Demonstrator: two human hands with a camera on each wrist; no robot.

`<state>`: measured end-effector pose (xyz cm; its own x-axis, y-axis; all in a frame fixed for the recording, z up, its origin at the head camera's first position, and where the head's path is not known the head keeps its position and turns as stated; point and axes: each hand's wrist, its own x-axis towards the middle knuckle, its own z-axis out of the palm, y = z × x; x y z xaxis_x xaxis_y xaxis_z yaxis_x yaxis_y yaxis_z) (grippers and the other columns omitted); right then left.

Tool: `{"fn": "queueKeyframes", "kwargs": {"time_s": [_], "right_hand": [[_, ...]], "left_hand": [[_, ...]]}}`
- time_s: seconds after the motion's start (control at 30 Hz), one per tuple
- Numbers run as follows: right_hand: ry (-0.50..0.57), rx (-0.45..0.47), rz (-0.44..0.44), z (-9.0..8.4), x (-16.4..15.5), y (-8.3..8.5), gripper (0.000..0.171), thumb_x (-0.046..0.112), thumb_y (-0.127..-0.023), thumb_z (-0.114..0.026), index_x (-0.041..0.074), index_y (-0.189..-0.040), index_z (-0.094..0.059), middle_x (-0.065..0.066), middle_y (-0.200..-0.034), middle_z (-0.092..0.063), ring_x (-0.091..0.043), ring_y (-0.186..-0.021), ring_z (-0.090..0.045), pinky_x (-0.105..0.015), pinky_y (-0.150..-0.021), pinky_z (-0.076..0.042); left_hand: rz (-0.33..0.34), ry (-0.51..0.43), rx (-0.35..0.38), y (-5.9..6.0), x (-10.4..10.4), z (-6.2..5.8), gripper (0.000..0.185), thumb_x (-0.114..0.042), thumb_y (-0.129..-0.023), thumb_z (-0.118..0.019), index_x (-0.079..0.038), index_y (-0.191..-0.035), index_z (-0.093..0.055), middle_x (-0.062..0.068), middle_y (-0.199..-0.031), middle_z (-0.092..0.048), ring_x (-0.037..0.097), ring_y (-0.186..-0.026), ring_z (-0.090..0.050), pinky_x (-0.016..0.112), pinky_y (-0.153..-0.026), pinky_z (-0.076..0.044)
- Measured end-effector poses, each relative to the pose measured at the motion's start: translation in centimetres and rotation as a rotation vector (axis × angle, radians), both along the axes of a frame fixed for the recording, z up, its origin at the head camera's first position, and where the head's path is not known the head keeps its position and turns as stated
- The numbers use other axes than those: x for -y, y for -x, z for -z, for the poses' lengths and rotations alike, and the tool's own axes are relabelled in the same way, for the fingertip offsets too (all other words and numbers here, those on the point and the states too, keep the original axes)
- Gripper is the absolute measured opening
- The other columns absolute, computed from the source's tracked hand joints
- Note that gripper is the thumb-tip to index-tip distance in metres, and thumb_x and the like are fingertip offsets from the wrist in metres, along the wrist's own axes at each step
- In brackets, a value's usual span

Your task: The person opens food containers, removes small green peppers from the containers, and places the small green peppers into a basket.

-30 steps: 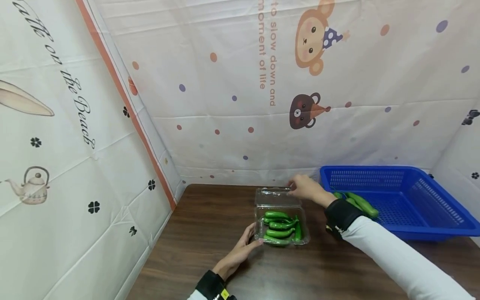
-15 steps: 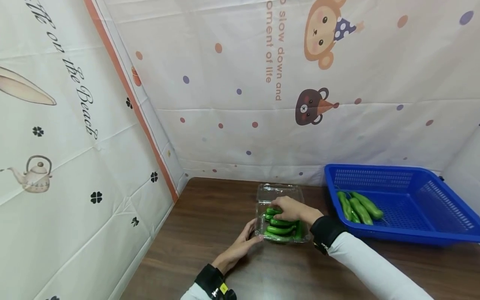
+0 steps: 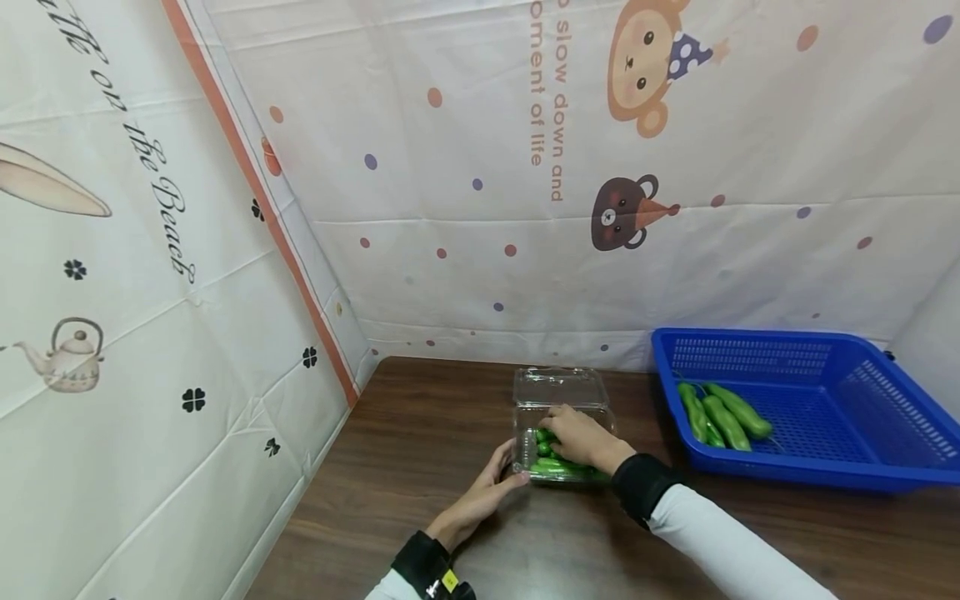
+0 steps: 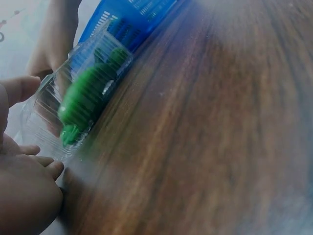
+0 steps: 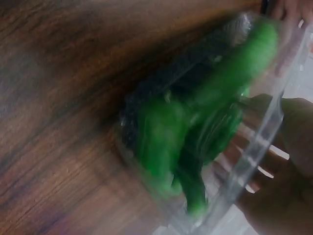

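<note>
A clear hinged plastic container [image 3: 525,421] stands on the table with its lid [image 3: 558,387] folded back. Several green chili peppers [image 3: 558,469] lie inside it; the right wrist view shows them tilted and blurred. My left hand [image 3: 480,496] holds the container's near left corner, thumb at the front edge and fingers along the side. Reaching down into the container, my right hand [image 3: 581,437] has its fingers curled over a pepper [image 3: 543,434], whose end shows beside the fingertips. That hand covers most of the other peppers in the head view.
To the right is a blue perforated plastic basket [image 3: 817,475] with several larger green peppers [image 3: 723,421] at its left end. The brown wooden table [image 3: 435,417] meets a printed cloth [image 3: 450,292] behind and another at the left.
My right hand went from the lid's back edge down into the container, then slightly toward me over the peppers, which have shifted. The left hand stays at the corner.
</note>
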<state>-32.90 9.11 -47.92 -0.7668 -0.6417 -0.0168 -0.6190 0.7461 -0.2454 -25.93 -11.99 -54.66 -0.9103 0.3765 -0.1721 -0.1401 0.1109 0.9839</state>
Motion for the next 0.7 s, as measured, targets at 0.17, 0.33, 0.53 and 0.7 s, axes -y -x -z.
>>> {"fn": "queueKeyframes", "kwargs": {"time_s": [0.17, 0.33, 0.53, 0.7], "right_hand": [[-0.025, 0.052, -0.003, 0.2, 0.5, -0.2, 0.039, 0.007, -0.091, -0.076, -0.005, -0.126, -0.065, -0.020, -0.116, -0.065, -0.035, -0.106, -0.066, -0.048, -0.088, -0.056], [-0.025, 0.048, 0.031, 0.7, 0.6, -0.1, 0.040, 0.011, -0.090, -0.078, -0.001, -0.126, -0.066, -0.018, -0.116, -0.065, -0.033, -0.105, -0.066, -0.048, -0.085, -0.056], [-0.013, -0.005, 0.055, 1.0, 0.5, 0.2, 0.038, 0.017, -0.088, -0.081, 0.003, -0.120, -0.068, -0.013, -0.113, -0.067, -0.027, -0.095, -0.066, -0.045, -0.077, -0.056], [-0.010, -0.071, 0.069, 1.1, 0.2, 0.5, 0.043, 0.025, -0.087, -0.081, 0.007, -0.124, -0.069, -0.014, -0.119, -0.068, -0.027, -0.095, -0.068, -0.045, -0.075, -0.056]], "left_hand": [[-0.004, 0.000, 0.001, 0.0, 0.0, 0.1, 0.080, -0.039, -0.102, -0.062, -0.018, -0.164, -0.017, 0.023, -0.171, -0.010, 0.043, -0.158, -0.008, 0.062, -0.124, -0.020], [-0.006, -0.006, 0.014, -0.1, -0.1, 0.3, 0.081, -0.040, -0.101, -0.063, -0.019, -0.164, -0.017, 0.021, -0.171, -0.010, 0.042, -0.158, -0.008, 0.061, -0.125, -0.020], [-0.005, -0.009, 0.018, -0.2, 0.0, 0.2, 0.080, -0.039, -0.102, -0.063, -0.019, -0.165, -0.017, 0.020, -0.172, -0.010, 0.041, -0.159, -0.008, 0.061, -0.125, -0.019], [-0.006, -0.006, 0.022, -0.1, 0.1, 0.2, 0.081, -0.039, -0.102, -0.063, -0.019, -0.165, -0.016, 0.019, -0.172, -0.010, 0.041, -0.159, -0.007, 0.061, -0.125, -0.020]]}}
